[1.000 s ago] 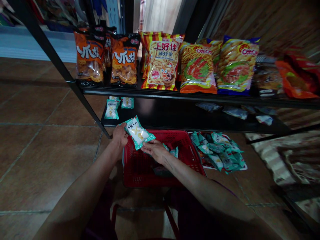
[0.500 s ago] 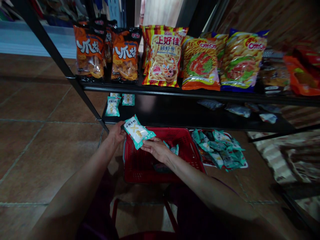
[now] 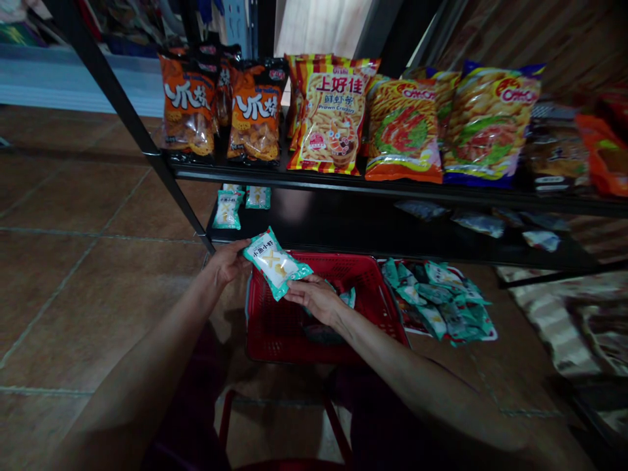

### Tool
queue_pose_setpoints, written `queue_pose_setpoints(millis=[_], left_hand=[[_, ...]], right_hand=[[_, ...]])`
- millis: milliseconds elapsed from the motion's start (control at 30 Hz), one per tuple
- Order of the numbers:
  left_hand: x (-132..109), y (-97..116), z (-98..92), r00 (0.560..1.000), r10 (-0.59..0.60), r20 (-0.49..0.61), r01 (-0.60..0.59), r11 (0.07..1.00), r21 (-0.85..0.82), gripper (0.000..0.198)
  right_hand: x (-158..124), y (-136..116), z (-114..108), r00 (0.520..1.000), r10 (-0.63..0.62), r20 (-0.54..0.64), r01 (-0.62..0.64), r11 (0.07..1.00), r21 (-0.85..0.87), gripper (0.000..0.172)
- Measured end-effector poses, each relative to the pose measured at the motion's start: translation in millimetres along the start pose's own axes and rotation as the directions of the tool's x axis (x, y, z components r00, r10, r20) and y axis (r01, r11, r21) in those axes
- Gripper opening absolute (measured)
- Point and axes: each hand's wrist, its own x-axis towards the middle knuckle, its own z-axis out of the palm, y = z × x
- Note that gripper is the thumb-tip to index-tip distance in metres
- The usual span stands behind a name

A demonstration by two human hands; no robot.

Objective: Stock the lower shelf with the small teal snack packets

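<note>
A small teal-and-white snack bag (image 3: 275, 261) is held between both hands above a red plastic basket (image 3: 260, 327). My left hand (image 3: 230, 260) pinches its upper left end. The lower right end is in the fingers of my right hand (image 3: 314, 297). Inside the basket lie a few more packets, partly hidden by my right hand and forearm. Beyond the bag, similar teal snack bags (image 3: 228, 209) rest at the left end of the lower black shelf (image 3: 314, 222).
On the upper shelf stand orange bags (image 3: 255, 111), a striped prawn cracker bag (image 3: 333, 118) and other large snack bags (image 3: 405, 131). A tray (image 3: 490, 336) heaped with teal packets sits right of the basket. A black shelf post (image 3: 122, 111) rises at the left.
The view has shifted slightly, so the shelf and basket appear a little farther right. Both hands keep hold of the snack bag, with its pose nearly unchanged.
</note>
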Motion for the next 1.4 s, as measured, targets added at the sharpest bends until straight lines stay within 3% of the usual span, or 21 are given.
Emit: queue_pose_setpoints(millis=[267, 433, 600, 900, 1100, 1167, 1267, 1400], left_hand=[[-3, 2, 1.3, 0.979, 0.185, 0.089, -0.192, 0.978, 0.079, 0.005], [-11, 11, -0.7, 0.96, 0.169, 0.224, -0.228, 0.935, 0.27, 0.028], [-18, 19, -4.9, 0.936, 0.185, 0.301, -0.291, 0.886, 0.36, 0.022], [-21, 24, -4.3, 0.933, 0.207, 0.295, -0.322, 0.846, 0.425, 0.01], [-6, 17, -6.7, 0.852, 0.492, 0.179, -0.521, 0.758, 0.392, 0.015], [-3, 16, -6.8, 0.829, 0.527, 0.189, -0.556, 0.736, 0.387, 0.015], [-3, 18, -5.7, 0.803, 0.555, 0.217, -0.591, 0.691, 0.416, 0.015], [-2, 20, -4.8, 0.8, 0.553, 0.233, -0.591, 0.657, 0.468, 0.015]], right_hand=[[5, 7, 0, 1.0, -0.016, -0.002, 0.016, 1.0, -0.023, 0.027], [7, 12, -1, 0.999, -0.042, -0.013, 0.04, 0.989, -0.142, 0.022], [9, 13, -1, 0.996, -0.087, -0.018, 0.08, 0.969, -0.234, 0.025], [11, 19, -4, 0.995, -0.103, -0.011, 0.095, 0.948, -0.304, 0.03], [9, 11, 1, 0.982, -0.183, 0.035, 0.185, 0.934, -0.304, 0.029], [9, 8, 2, 0.975, -0.217, 0.043, 0.22, 0.927, -0.302, 0.028], [6, 3, 2, 0.981, -0.161, 0.11, 0.188, 0.932, -0.309, 0.033], [0, -13, 1, 0.966, -0.103, 0.237, 0.169, 0.946, -0.277, 0.04]])
